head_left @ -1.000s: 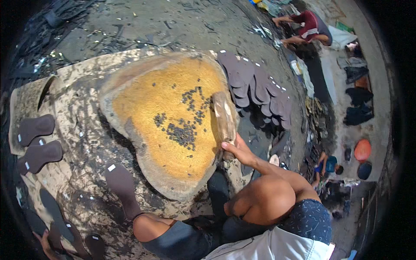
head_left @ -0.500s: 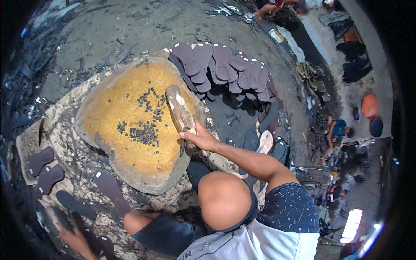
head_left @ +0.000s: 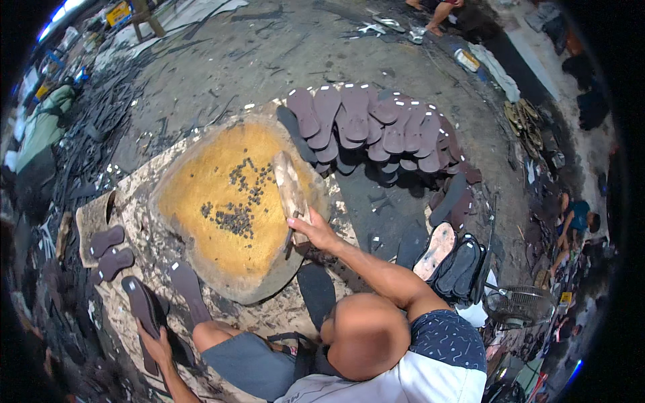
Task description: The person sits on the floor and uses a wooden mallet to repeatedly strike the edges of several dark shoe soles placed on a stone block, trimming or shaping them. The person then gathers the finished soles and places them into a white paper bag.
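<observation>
My right hand [head_left: 317,232] is closed around the lower end of a worn wooden club [head_left: 289,183], which lies across the right side of a yellow-topped chopping block [head_left: 201,158]. Beneath my thumb a thin dark rod [head_left: 289,240] shows in part; its kind is unclear. Small dark cut pieces [head_left: 232,218] are scattered over the middle of the block. At lower left my left hand [head_left: 158,347] grips a long dark brown shoe sole [head_left: 141,300] by its sides, with the thumb on the right edge. Another brown sole [head_left: 189,289] lies between that hand and the block.
Beyond the block, overlapping brown soles [head_left: 356,114] form a curved row. Two small soles [head_left: 107,243] lie at left. Black sandals [head_left: 460,269] stand right of my arm, near a fan [head_left: 519,303]. Another person [head_left: 578,215] sits far right; dark scraps [head_left: 80,154] litter the left floor.
My left hand, blurred among dark soles at lower left before, now holds a brown sole. The right hand still grips the club. The whole view has shifted.
</observation>
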Demonstrator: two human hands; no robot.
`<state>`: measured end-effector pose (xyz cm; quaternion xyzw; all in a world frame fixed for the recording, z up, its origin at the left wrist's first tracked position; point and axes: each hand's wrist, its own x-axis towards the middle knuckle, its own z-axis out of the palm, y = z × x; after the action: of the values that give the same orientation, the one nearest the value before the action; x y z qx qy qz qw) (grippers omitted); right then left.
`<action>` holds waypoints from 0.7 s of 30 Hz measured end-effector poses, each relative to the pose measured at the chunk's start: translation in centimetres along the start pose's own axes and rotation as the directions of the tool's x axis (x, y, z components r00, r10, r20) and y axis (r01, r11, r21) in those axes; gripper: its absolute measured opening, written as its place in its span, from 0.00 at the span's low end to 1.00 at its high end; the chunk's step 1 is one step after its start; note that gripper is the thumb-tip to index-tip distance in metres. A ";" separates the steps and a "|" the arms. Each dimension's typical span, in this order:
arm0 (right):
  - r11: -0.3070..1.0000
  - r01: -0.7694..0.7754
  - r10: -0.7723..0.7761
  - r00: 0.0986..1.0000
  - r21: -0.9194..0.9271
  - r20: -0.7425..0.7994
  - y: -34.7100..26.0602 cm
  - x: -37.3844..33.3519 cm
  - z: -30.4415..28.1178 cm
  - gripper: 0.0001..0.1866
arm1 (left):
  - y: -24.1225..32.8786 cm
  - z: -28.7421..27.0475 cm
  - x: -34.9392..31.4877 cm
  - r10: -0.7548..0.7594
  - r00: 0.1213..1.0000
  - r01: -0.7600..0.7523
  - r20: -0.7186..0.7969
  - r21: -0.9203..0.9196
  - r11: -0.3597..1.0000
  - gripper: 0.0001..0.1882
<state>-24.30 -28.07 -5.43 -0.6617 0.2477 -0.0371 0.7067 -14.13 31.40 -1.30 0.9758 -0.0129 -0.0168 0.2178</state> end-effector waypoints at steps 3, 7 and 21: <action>0.994 -0.109 0.110 0.993 0.024 -0.043 0.7 -0.1 0.0 0.36 | 12.0 -0.4 4.2 0.134 0.990 -0.137 -0.045 -0.075 0.988 0.42; 0.992 -0.040 0.043 0.999 0.119 -0.022 -0.7 -0.8 -0.1 0.31 | 25.7 3.3 11.1 0.553 0.833 -0.553 -0.019 -0.067 0.831 0.42; 0.988 -0.083 0.087 0.996 0.131 -0.025 1.3 -1.0 -0.1 0.30 | 31.3 14.0 8.9 0.592 0.803 -0.593 0.068 -0.003 0.805 0.36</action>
<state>-25.56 -27.67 -6.41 -0.6025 0.2836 -0.0332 0.7453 -6.33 -3.14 -0.89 0.9239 -0.3240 0.0203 0.2027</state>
